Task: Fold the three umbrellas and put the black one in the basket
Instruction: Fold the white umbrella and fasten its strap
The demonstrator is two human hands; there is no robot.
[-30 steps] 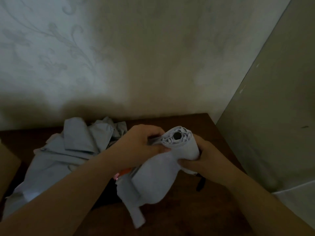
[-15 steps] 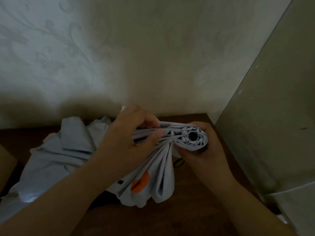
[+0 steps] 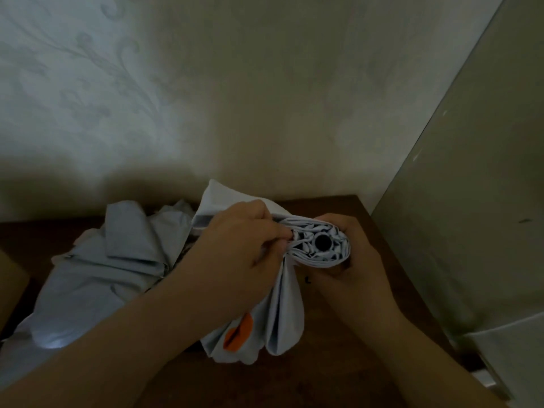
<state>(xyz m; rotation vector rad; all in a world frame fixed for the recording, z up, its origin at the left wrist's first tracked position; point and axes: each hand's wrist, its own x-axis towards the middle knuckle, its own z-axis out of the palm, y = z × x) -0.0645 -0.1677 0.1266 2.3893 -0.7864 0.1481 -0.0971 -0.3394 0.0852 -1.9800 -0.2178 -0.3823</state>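
Observation:
I hold a white umbrella [image 3: 287,313] with an orange patch over the dark wooden table [image 3: 368,363], its black tip pointing at me. My right hand [image 3: 350,260] grips the rolled top end around the shaft. My left hand [image 3: 235,254] pinches a pleat of the white canopy just left of the tip, and several loose panels hang down below both hands. A second, light grey umbrella [image 3: 112,272] lies crumpled on the table to the left. No black umbrella and no basket are in view.
A patterned wall [image 3: 206,98] stands close behind the table. A tall flat panel [image 3: 471,201] rises at the right, beside the table's right edge. A brown object [image 3: 11,278] shows at the left edge.
The umbrella's tip has turned to face me squarely. My left hand has shifted to a pleat next to the tip, and a flap of canopy now sticks up behind it.

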